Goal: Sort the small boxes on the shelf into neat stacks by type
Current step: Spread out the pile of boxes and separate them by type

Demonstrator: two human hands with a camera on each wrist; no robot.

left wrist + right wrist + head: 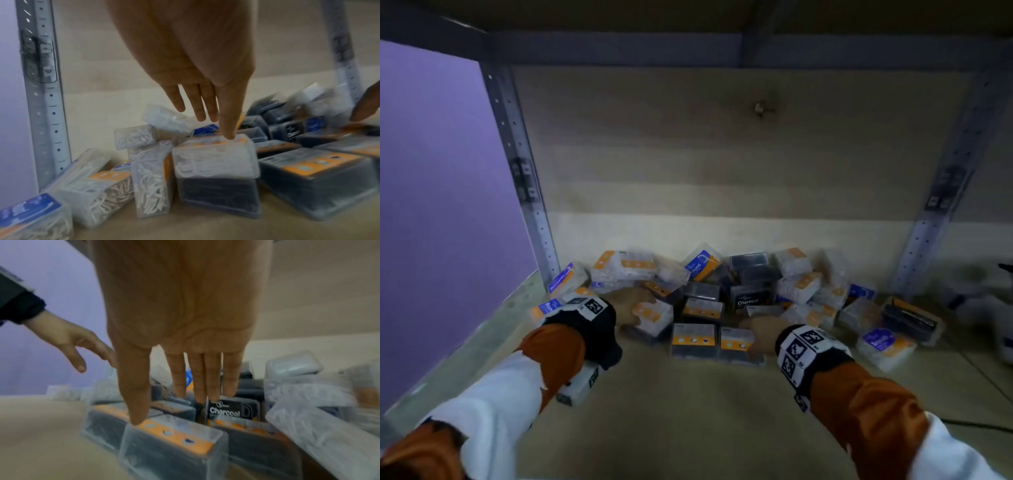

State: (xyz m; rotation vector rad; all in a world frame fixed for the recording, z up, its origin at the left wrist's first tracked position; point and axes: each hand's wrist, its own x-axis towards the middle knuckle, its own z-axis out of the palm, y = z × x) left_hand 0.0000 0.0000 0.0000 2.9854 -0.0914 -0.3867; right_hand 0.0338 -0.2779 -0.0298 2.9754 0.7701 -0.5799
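A jumbled pile of small clear boxes (739,294) lies at the back of the wooden shelf (688,411). Some boxes hold white picks and others dark charcoal ones, under orange or blue labels. My left hand (631,306) reaches in with straight fingers. Its thumb (229,134) touches a white-pick box (213,160) that sits on a dark box. My right hand (760,330) is also flat. Its thumb (137,420) rests on the top edge of a dark orange-labelled box (174,444), and its fingers hover by the "Charcoal" box (232,410). Neither hand holds anything.
A purple wall (441,205) closes the left side. Grey metal uprights (524,185) (941,212) stand at both back corners before a wooden back panel (722,154). Dark gear and a cable (979,298) lie far right. Bare shelf board stretches in front of the pile.
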